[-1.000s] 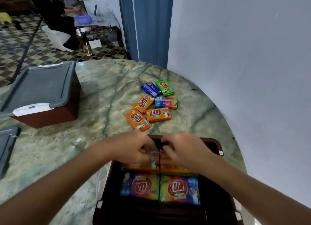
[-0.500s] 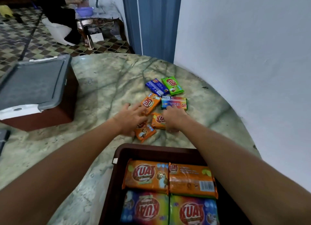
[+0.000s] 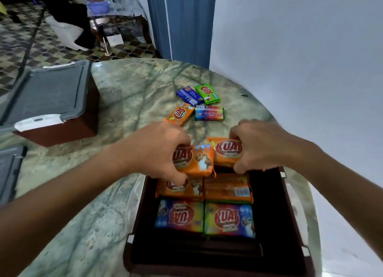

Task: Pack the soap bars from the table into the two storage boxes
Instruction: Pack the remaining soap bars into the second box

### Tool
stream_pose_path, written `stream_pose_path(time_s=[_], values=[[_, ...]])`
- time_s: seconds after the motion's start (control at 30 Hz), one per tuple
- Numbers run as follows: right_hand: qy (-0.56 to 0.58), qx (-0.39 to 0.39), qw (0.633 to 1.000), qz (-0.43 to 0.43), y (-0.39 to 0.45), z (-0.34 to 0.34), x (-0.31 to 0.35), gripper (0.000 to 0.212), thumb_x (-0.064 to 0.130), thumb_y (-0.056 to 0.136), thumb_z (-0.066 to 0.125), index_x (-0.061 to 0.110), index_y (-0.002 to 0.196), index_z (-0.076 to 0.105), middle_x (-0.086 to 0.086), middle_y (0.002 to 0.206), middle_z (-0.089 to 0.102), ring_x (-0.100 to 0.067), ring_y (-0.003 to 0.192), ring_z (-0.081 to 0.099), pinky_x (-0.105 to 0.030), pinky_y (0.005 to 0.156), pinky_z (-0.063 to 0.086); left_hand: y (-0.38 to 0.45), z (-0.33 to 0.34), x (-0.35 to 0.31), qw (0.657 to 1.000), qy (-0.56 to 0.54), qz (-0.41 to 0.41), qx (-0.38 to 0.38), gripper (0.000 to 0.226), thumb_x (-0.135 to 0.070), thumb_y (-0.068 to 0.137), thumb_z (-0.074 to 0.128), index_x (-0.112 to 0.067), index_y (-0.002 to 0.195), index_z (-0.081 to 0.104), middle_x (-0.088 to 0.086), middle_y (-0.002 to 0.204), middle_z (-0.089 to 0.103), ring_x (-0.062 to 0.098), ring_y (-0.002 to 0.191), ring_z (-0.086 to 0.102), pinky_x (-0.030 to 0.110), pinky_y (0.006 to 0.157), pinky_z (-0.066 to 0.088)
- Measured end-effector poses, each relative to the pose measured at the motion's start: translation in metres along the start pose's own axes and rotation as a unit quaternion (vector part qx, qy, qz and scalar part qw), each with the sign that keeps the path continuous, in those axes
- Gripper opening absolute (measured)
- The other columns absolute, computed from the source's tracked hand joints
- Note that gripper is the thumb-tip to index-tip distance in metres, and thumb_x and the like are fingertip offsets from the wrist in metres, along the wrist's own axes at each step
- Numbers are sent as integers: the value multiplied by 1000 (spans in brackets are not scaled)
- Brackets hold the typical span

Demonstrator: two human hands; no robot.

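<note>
Four wrapped soap bars (image 3: 204, 205) fill the open brown storage box (image 3: 269, 214); four more (image 3: 209, 113) lie on the green marble table (image 3: 134, 94). Left hand (image 3: 159, 150) and right hand (image 3: 259, 146) each grip one orange bar (image 3: 199, 159).

Open box (image 3: 267, 204) near edge cropped, grey lid (image 3: 9, 169) cut off left, hands blurred

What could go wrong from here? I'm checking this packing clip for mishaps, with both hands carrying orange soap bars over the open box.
1. The left hand grips its orange bar by one end only, so it might slip and land crooked on the packed bars.
2. The open box sits at the table edge; a hard push down could perhaps tip it.
</note>
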State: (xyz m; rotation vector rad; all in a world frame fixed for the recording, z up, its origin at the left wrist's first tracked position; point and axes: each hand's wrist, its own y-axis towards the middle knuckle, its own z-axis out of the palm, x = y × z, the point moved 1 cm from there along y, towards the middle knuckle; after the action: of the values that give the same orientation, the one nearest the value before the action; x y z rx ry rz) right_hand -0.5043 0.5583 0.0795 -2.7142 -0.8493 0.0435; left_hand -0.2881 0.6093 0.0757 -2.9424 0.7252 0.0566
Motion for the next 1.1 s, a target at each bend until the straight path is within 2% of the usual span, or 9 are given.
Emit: stream_pose_path(time_s=[0.13,0.33,0.43,0.5,0.6,0.73,0.87,0.97,1.1], values=[[-5,53,998,-41,-48,28,12,59,54,59,74,26,107,54,7,97,48,-13,88,47,-23,65,39,-23,23,-42,994,5,4,113,57,-69,50,61,-23,84,61,-7,82,58,15,75,55,31,68,47],[22,66,996,-57,-74,95,20,71,48,68,71,21,130,49,3,128,47,-17,114,44,-30,92,45,-36,72,-54,983,28,-1,181,63,-60,63,66,-22,113,60,-5,112,57,15,98,56,29,81,45],[-7,20,997,-71,-80,116,22,70,43,60,76,20,123,57,-3,123,52,-22,114,50,-35,87,52,-43,83,-50,987,38,-8,154,64,-56,65,72,-22,118,62,-2,120,54,17,108,54,34,84,50],[-39,-36,997,-55,-80,125,23,71,48,39,83,21,103,68,-7,107,58,-26,97,58,-37,68,56,-49,87,-45,994,43,7,103,64,-59,50,79,-26,104,69,-3,104,62,16,95,62,33,66,57],[-75,-75,993,-61,-71,130,31,74,58,32,84,17,93,72,-10,101,60,-29,90,58,-42,65,53,-54,91,-45,996,59,20,61,51,-63,37,79,-30,75,71,-10,82,63,11,72,64,23,43,51],[-89,-73,988,-98,-63,133,37,78,62,35,82,13,95,71,-6,101,61,-25,93,54,-39,74,55,-51,94,-52,997,56,23,55,56,-59,31,79,-28,77,70,-7,85,63,15,79,63,27,56,54],[-98,-29,992,-77,-57,134,30,125,72,34,78,9,136,41,-22,136,49,-42,122,50,-57,91,48,-42,102,-61,994,94,0,63,109,-61,40,75,-14,132,41,17,131,43,36,119,44,55,91,46],[-150,31,983,-102,-43,135,34,141,69,59,74,10,148,-18,-28,156,-9,-47,143,2,-67,110,9,-33,109,-67,985,102,-52,131,129,-64,61,72,-9,148,-5,18,152,3,40,138,12,61,101,34],[-168,5,980,-109,-40,146,38,132,63,67,70,5,148,-17,-29,155,-12,-50,141,1,-68,109,7,-26,118,-74,982,139,-46,122,122,-60,70,68,0,146,-6,22,149,5,42,133,15,66,93,38]])
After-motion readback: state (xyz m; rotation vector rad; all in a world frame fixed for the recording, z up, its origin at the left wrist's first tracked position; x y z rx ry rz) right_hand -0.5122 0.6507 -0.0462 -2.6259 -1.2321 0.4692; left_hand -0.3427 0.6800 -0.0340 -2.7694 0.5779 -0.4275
